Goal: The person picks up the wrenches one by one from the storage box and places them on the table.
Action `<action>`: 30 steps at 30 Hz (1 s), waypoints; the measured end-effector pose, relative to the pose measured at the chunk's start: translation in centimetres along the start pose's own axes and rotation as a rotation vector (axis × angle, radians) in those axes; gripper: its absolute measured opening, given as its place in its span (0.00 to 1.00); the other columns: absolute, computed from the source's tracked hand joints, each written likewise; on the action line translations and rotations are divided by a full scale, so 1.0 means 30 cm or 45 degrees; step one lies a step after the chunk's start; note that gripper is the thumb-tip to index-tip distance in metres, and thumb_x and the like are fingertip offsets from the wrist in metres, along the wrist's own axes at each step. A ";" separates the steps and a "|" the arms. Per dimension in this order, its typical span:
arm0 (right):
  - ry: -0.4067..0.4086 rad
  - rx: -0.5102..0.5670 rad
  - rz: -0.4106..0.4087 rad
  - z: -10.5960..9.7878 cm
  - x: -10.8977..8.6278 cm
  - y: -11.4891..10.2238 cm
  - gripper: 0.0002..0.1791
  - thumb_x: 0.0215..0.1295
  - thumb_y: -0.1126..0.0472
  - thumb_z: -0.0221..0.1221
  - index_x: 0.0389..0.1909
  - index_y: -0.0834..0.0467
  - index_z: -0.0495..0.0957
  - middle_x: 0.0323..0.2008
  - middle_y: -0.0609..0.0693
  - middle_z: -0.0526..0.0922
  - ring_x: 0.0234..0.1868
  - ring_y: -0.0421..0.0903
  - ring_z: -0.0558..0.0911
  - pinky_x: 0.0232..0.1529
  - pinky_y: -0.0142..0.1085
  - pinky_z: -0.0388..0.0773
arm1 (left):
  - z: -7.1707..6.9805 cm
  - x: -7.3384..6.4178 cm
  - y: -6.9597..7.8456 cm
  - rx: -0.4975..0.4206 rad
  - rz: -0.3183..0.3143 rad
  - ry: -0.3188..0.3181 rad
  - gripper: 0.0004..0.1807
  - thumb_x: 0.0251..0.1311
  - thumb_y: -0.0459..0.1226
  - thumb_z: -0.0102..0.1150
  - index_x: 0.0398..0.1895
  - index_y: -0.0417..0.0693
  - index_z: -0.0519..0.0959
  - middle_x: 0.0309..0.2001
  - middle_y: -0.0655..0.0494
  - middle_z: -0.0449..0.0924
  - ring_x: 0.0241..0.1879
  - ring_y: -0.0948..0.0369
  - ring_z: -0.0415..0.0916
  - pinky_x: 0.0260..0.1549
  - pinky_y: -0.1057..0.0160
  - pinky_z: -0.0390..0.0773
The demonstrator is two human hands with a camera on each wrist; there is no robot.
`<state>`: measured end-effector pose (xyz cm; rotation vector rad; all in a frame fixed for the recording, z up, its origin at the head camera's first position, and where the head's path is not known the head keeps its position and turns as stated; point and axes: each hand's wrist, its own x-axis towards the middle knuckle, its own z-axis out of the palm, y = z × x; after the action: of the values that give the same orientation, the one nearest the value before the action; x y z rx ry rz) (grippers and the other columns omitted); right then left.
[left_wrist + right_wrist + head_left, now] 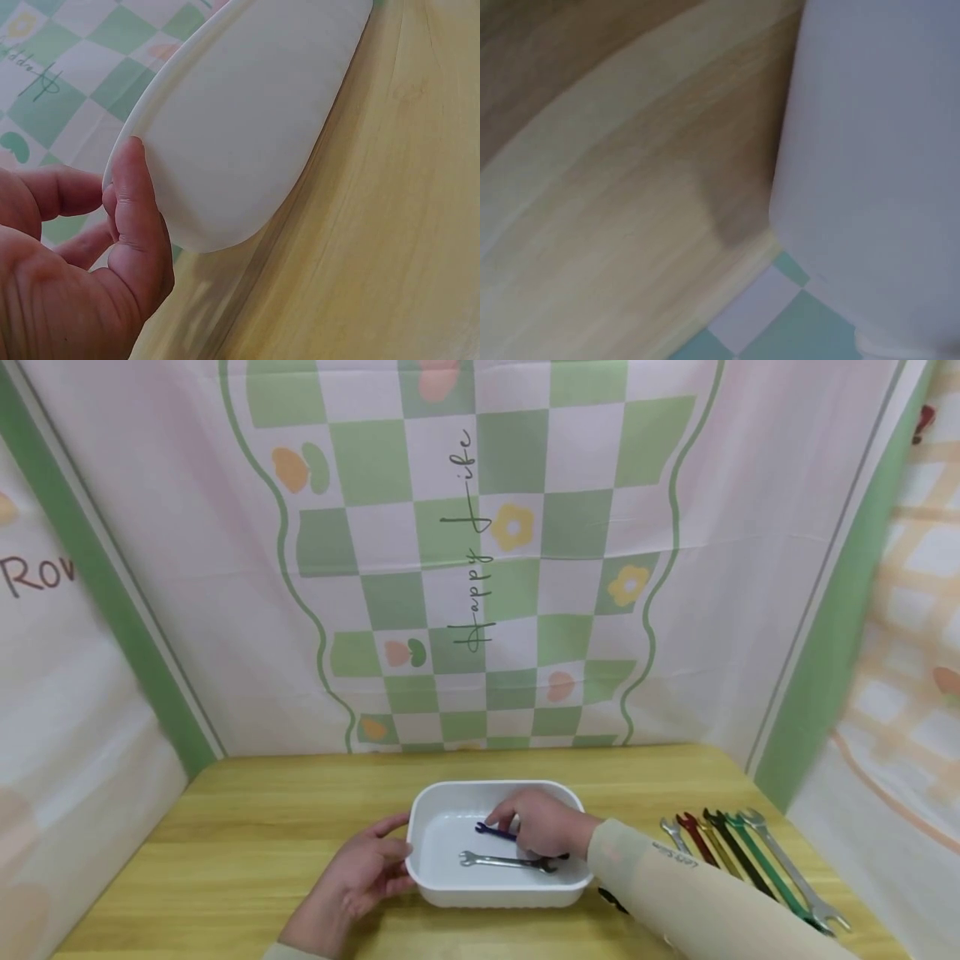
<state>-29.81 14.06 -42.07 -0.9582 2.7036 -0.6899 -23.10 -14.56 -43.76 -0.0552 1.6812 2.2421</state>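
Observation:
A white rectangular basin (450, 897) stands on the wooden table. My right hand (547, 822) is inside it, fingers curled down around a small blue open-ended wrench (495, 832), whose middle is covered by the hand. Just nearer to me, a silver double open-ended wrench (502, 861) lies on the basin floor. At the basin's left end, my left hand (367, 868) rests its fingers against the outer wall and rim; the left wrist view shows those fingers (131, 187) touching the white wall. The right wrist view shows the basin's side, but no hand.
On the right, several wrenches (765, 852) in silver, red, gold, black and green lie side by side on the table (247, 860). A small dark object (611, 900) shows under the right forearm. Patterned cloth (480, 568) hangs behind and on both sides.

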 end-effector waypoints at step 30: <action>0.235 1.163 0.259 -0.238 -0.064 -0.024 0.40 0.50 0.82 0.59 0.67 0.59 0.71 0.54 0.63 0.72 0.45 0.55 0.76 0.36 0.39 0.80 | -0.003 0.000 0.004 0.003 -0.008 0.001 0.38 0.61 0.25 0.54 0.75 0.38 0.57 0.34 0.44 0.74 0.31 0.58 0.75 0.29 0.62 0.83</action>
<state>-30.27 17.38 -35.43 -0.3846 2.1275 -1.7831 -23.15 -14.66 -43.68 -0.0609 1.6812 2.2357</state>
